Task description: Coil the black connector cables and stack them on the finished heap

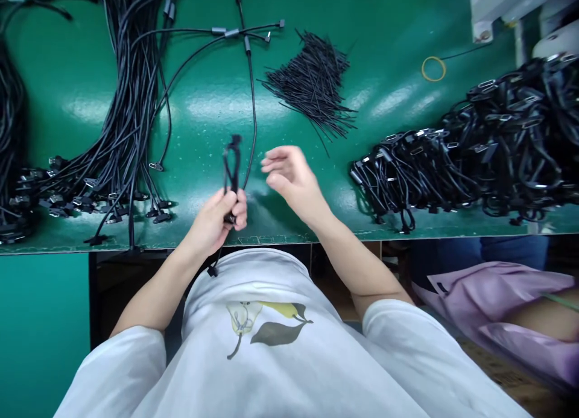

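Observation:
My left hand is closed around a black cable near the table's front edge. A folded loop of it stands up above my fingers, slightly blurred, and one connector end hangs below my wrist. Another stretch of black cable runs from beside this hand up to several short branches with grey sleeves; whether it belongs to the held one I cannot tell. Just to the right, my right hand hovers with fingers curved and apart, holding nothing visible. Beyond it lies a pile of thin black ties.
Long loose cables with connectors spread over the left side of the green table. Bundled cables are heaped at right. A yellow ring lies near a white metal bracket. A person's pink sleeve shows at lower right.

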A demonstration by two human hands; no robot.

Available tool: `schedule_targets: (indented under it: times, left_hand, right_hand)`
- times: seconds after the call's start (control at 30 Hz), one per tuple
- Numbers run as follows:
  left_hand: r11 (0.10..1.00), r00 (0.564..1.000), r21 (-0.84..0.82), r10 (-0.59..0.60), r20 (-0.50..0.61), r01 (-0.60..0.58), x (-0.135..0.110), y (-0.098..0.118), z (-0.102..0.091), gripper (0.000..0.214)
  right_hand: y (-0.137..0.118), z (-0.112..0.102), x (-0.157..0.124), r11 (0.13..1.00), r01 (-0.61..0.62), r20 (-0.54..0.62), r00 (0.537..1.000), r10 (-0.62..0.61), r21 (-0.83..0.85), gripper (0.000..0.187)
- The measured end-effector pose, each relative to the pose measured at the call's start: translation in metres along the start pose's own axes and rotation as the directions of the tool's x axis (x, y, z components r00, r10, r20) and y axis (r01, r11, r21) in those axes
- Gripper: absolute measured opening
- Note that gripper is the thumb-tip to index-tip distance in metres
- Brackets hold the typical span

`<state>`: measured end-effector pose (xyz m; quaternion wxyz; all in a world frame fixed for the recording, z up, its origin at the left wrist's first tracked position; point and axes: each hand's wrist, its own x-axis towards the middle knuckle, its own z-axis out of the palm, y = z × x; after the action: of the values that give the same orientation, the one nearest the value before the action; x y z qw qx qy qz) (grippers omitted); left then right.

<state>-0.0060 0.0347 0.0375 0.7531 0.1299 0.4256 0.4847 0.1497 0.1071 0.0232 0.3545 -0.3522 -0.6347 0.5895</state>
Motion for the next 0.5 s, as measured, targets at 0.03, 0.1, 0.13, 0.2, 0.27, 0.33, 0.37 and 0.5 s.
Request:
schedule_targets:
  times: [0.03,0.1,0.13,0.2,0.27,0.33,0.37,0.5]
  left_hand:
    - [0.996,0.993,0.051,-0.073,0.098,0.068,-0.002,-0.002,0.000,0.029]
    - [0.976,0.953,0.116,-0.206,0.223,0.184,-0.005,-0.007,0.003,0.033]
    - [0.969,0.937,0.108,-0.242,0.251,0.221,-0.006,-0.009,0.005,0.032]
    - [0.968,0.934,0.017,-0.246,0.259,0.251,-0.007,-0.012,0.009,0.029]
    - [0.960,0.940,-0.085,-0.240,0.242,0.267,-0.007,-0.014,0.012,0.024]
    - [0.938,0.934,-0.147,-0.277,0.227,0.314,-0.005,-0.014,0.014,0.025]
    - [0.926,0.928,-0.162,-0.302,0.219,0.340,-0.003,-0.015,0.014,0.027]
    - [0.927,0.926,-0.126,-0.328,0.188,0.354,0.001,-0.018,0.011,0.029]
  right_hand:
    - [-0.001,0.000,0.004,0.979,-0.097,0.040,0.995,0.091,0.182,0.051]
    - [-0.009,0.005,0.010,0.854,-0.241,0.189,0.967,0.171,0.461,0.056]
    - [-0.015,0.008,0.013,0.783,-0.287,0.229,0.955,0.189,0.551,0.049]
    - [-0.026,0.012,0.018,0.676,-0.329,0.238,0.944,0.227,0.660,0.032]
    - [-0.033,0.014,0.022,0.608,-0.355,0.233,0.933,0.272,0.710,0.026]
    - [-0.035,0.013,0.024,0.566,-0.389,0.244,0.917,0.316,0.727,0.037]
    - [-0.034,0.012,0.025,0.548,-0.401,0.243,0.909,0.338,0.734,0.044]
    - [-0.029,0.010,0.018,0.503,-0.401,0.198,0.891,0.409,0.766,0.060]
